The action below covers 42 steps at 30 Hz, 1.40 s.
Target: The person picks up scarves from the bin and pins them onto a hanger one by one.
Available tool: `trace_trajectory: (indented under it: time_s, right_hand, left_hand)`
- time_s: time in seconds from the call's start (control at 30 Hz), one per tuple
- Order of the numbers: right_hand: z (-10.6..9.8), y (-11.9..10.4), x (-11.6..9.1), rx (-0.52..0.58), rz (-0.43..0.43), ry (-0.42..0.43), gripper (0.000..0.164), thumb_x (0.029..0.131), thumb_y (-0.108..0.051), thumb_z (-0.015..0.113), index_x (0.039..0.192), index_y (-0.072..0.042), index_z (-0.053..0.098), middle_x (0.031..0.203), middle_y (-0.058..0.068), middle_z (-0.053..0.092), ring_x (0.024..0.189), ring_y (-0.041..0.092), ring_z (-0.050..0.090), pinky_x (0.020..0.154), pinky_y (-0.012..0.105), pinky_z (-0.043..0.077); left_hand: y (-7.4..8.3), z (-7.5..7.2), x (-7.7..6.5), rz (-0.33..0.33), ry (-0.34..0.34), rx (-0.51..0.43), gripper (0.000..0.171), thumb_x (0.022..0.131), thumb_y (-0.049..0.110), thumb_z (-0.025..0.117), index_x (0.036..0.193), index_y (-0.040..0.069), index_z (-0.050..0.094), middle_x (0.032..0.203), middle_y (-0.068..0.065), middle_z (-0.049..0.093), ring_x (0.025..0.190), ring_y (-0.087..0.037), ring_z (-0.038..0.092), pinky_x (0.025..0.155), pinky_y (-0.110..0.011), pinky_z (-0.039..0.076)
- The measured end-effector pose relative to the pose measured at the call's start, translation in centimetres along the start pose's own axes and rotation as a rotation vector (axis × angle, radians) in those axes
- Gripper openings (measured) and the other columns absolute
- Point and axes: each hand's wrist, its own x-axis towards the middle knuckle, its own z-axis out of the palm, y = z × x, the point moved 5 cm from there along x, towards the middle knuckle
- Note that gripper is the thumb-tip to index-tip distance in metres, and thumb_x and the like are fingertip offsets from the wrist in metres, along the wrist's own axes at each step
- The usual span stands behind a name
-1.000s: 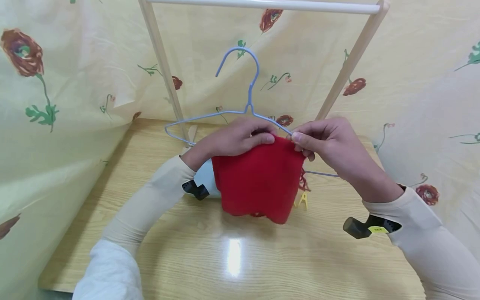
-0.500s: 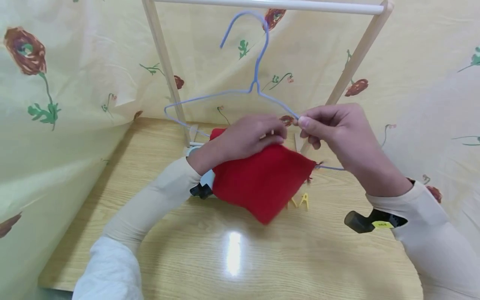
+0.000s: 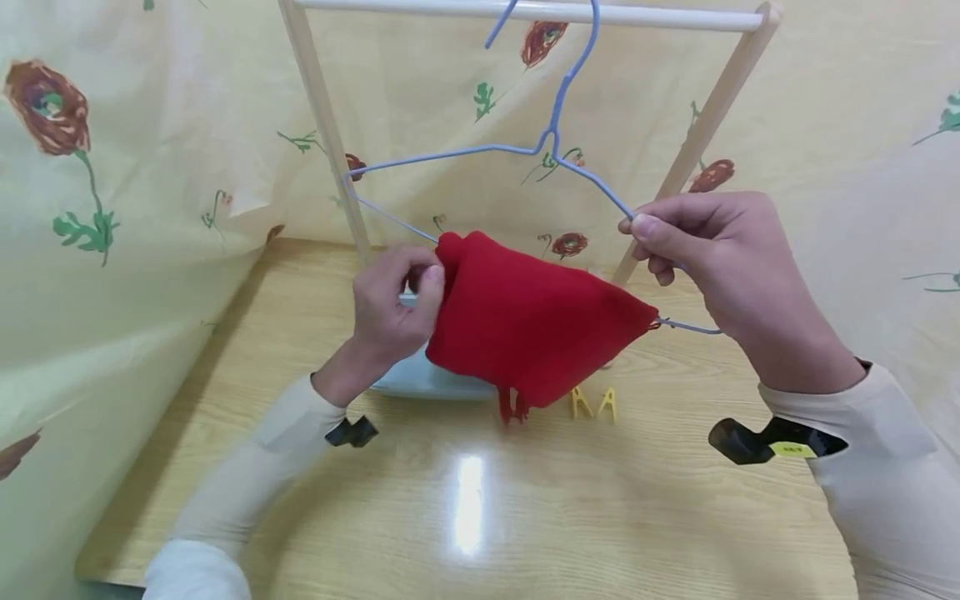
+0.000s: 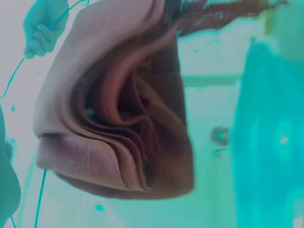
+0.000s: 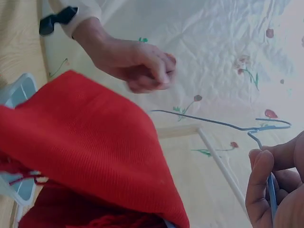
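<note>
Pinching the blue hanger point(image 3: 553, 137) with the right hand point(image 3: 738, 275), clamped between thumb and fingers on its right shoulder. Holding nothing in the left hand point(image 3: 390, 304), curled in on itself, well left of that grip and, by the right wrist view, just apart from the red cloth point(image 3: 532, 308). Keeping that cloth draped over the lower bar, left of and below the right grip, with a dangling fringe point(image 3: 508, 408) at the bottom.

Backed in the head view by the right post point(image 3: 708, 125), just beyond the right grip, and by the left post point(image 3: 322, 125), behind the hanger's far end. Crossing the white rod point(image 3: 675, 17) with the hook, up-left of the grip; cannot tell at what depth.

Working above a grained wooden table point(image 3: 360, 517), streaked with glare. Placed on it: a pale blue container point(image 3: 427, 387), partly hidden by the cloth, and two yellow clips point(image 3: 609, 396), below-left of the right grip. Enclosed behind and at both sides by flowered curtain point(image 3: 150, 208).

Since a second ago, raised the hanger and shifted it rightward; took the left hand off the cloth's top edge; uncovered more of the container and clips.
</note>
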Motion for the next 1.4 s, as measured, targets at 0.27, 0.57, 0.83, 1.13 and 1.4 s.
trace_trajectory:
  time_s: [0.27, 0.57, 0.83, 1.13, 1.4]
  right_hand:
    - [-0.3, 0.5, 0.2, -0.023, -0.004, -0.006, 0.019, 0.086, -0.004, 0.069, 0.097, 0.011, 0.069, 0.073, 0.010, 0.064, 0.056, 0.018, 0.051, 0.054, 0.022, 0.046]
    - [-0.7, 0.9, 0.0, -0.056, -0.019, 0.011, 0.018, 0.085, -0.003, 0.070, 0.097, 0.010, 0.069, 0.072, 0.010, 0.063, 0.056, 0.017, 0.052, 0.053, 0.022, 0.047]
    - [-1.0, 1.2, -0.1, -0.157, -0.041, 0.050, 0.018, 0.085, -0.003, 0.071, 0.096, 0.010, 0.069, 0.071, 0.009, 0.064, 0.058, 0.017, 0.054, 0.053, 0.019, 0.049]
    - [-1.4, 1.8, -0.2, -0.141, -0.044, 0.078, 0.018, 0.085, -0.005, 0.071, 0.096, 0.009, 0.070, 0.073, 0.009, 0.064, 0.060, 0.019, 0.054, 0.054, 0.019, 0.050]
    - [-1.9, 2.7, -0.3, -0.198, -0.024, 0.106, 0.018, 0.085, -0.007, 0.071, 0.097, 0.006, 0.071, 0.072, 0.006, 0.066, 0.059, 0.016, 0.056, 0.054, 0.019, 0.050]
  left_hand:
    - [-4.5, 0.7, -3.2, -0.737, -0.402, -0.047, 0.032, 0.098, 0.040, 0.048, 0.103, 0.011, 0.061, 0.091, 0.001, 0.062, 0.077, -0.013, 0.058, 0.066, -0.031, 0.049]
    - [-3.9, 1.6, -2.8, -0.856, -0.467, -0.271, 0.025, 0.092, 0.031, 0.063, 0.102, 0.008, 0.066, 0.093, -0.005, 0.066, 0.081, -0.021, 0.063, 0.071, -0.034, 0.055]
    - [-1.4, 1.4, -1.7, -0.840, -0.442, -0.270, 0.009, 0.090, 0.011, 0.063, 0.091, 0.002, 0.062, 0.085, -0.011, 0.068, 0.075, -0.021, 0.064, 0.067, -0.034, 0.056]
    - [-3.3, 1.6, -2.4, -0.744, -0.330, -0.416, 0.026, 0.091, 0.008, 0.059, 0.113, 0.010, 0.046, 0.091, -0.014, 0.068, 0.075, -0.022, 0.068, 0.067, -0.038, 0.057]
    - [-2.3, 0.9, -1.0, -0.586, -0.389, -0.263, 0.029, 0.094, 0.013, 0.056, 0.121, 0.019, 0.061, 0.091, 0.002, 0.065, 0.074, -0.012, 0.061, 0.062, -0.033, 0.054]
